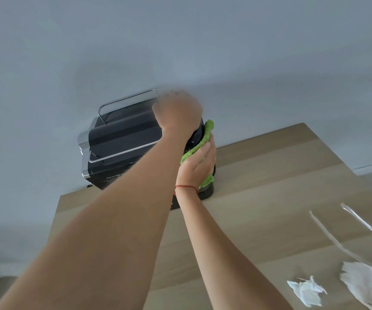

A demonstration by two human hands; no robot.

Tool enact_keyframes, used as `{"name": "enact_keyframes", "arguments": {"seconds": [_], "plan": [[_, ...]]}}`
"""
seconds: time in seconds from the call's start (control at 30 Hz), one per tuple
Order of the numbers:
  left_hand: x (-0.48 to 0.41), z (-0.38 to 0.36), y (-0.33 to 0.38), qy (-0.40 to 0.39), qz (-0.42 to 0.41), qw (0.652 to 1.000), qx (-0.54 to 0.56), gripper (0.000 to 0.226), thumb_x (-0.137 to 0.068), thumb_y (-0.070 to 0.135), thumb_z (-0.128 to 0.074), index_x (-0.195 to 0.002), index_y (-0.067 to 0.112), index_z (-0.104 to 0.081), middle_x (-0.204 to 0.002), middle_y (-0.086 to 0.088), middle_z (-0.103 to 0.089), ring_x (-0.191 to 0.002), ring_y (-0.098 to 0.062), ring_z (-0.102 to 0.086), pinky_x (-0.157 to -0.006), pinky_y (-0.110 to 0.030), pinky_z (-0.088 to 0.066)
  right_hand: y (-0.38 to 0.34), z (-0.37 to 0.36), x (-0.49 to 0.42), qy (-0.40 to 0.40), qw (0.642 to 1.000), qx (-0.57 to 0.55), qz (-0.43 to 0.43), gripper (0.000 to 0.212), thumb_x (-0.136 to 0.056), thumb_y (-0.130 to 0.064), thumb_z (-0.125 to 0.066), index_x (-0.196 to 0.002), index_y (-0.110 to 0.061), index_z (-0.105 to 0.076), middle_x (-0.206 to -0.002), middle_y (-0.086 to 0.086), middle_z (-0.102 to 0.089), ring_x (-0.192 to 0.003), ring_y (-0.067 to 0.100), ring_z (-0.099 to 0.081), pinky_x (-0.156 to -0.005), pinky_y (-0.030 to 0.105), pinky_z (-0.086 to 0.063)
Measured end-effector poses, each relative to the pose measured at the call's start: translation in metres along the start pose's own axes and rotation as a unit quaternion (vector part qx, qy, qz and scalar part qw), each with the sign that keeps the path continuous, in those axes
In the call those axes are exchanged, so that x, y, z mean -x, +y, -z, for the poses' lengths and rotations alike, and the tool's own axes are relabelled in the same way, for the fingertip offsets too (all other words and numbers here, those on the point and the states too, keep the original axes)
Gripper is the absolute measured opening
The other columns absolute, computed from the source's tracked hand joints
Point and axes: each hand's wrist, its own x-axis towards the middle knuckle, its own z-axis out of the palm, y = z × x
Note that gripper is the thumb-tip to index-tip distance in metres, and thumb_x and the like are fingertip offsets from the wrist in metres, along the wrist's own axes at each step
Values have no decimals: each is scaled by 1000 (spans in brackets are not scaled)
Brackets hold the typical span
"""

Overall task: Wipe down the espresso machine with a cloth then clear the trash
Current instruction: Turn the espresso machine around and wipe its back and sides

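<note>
So the green cloth [207, 133] is flattened against the right side of the espresso machine [122, 135], which sits at the back of the table [270, 175], right up by the wall [180, 41]. The right hand [199, 166] has no real grip on the cloth: its fingers lie pretty much straight and press it onto the casing. The left hand [178, 110] is up on the top rear corner of the machine, but it's blurry, so I can't tell if that grip is wrapped over the edge or just resting there.

What I'd worry about:

- All the wiping pressure goes sideways, toward the table's left edge. If the left hand isn't actually bracing, the machine could skid or rock that way.
- The cloth is only pinned by a flat palm, so a fast swipe could bunch it up or drop it behind the machine.
- The arms are crossed, which is awkward. It limits reach, and the left forearm hides part of the front, so patches could get skipped.
- The trash, meaning the tissue scraps [305, 291] and the clear plastic wrapper [359, 220], lies well apart at the near right of the table. It's light stuff, and a careless elbow could sweep it off.
</note>
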Motion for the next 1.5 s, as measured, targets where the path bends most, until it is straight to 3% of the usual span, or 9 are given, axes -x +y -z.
{"name": "enact_keyframes", "arguments": {"seconds": [0.37,0.5,0.57,0.7,0.87,0.97,1.1,1.33,1.5], "plan": [[-1,-1,1,4,4,1000,-5,42,-96,28,-24,-121,14,-56,-128,-6,-55,-124,-30,-46,-99,-44,-32,68,27,-10,-104,981,-10,-163,46,-97,-27,-24,-120,-44,-61,-116,-17,-67,-109,9,-62,-97,33,-50],[-1,-3,1,7,0,1000,-7,42,-96,27,-25,-119,14,-57,-126,-5,-56,-123,-29,-47,-98,-44,-32,94,46,-40,-190,898,5,-396,60,-96,-45,-38,-122,5,-56,-118,40,-51,-97,56,-55,-76,43,-56],[-1,-3,2,12,1,1000,-1,42,-95,27,-25,-119,14,-57,-126,-5,-57,-123,-29,-47,-98,-44,-32,90,46,-46,-219,871,30,-438,73,-80,-61,-46,-111,3,-61,-91,30,-57,-71,42,-57,-62,31,-52],[1,0,2,8,12,1000,4,46,-95,28,-25,-129,17,-54,-134,-5,-53,-127,-29,-44,-102,-45,-32,56,27,-64,-325,851,41,-411,85,-64,-74,-44,-126,-19,-62,-115,0,-64,-115,26,-57,-103,40,-43],[2,0,2,13,8,1000,5,44,-95,29,-26,-125,18,-56,-130,-3,-56,-124,-26,-46,-99,-44,-34,-23,-16,-110,-416,840,-38,-347,33,-92,-42,-46,-96,-18,-68,-84,-2,-66,-83,16,-62,-79,28,-49],[-1,2,1,12,5,1000,10,39,-94,30,-29,-115,19,-60,-119,-2,-61,-116,-26,-50,-93,-41,-35,-21,-24,-118,-419,844,-63,-328,46,-96,-37,-39,-131,-13,-58,-110,4,-64,-102,18,-60,-95,31,-45],[-12,7,5,-4,30,1000,5,35,-93,34,-34,-112,20,-60,-114,-2,-59,-111,-27,-48,-81,-39,-27,4,-22,-115,-414,833,-9,-366,65,-80,-56,-42,-129,-16,-60,-124,11,-64,-116,27,-59,-106,41,-41],[-19,-5,6,-11,41,999,-9,40,-90,36,-27,-113,25,-57,-129,1,-54,-126,-23,-43,-102,-51,-30,64,-10,-118,-393,813,148,-402,61,-93,-54,-34,-136,-13,-49,-140,8,-51,-128,27,-50,-107,38,-39],[-17,2,10,0,47,999,13,34,-89,33,-30,-97,22,-61,-114,2,-61,-107,-24,-54,-99,-51,-38,76,-29,-125,-402,775,131,-469,103,-49,-82,-47,-127,-16,-61,-125,13,-63,-117,32,-58,-105,45,-41]]}}
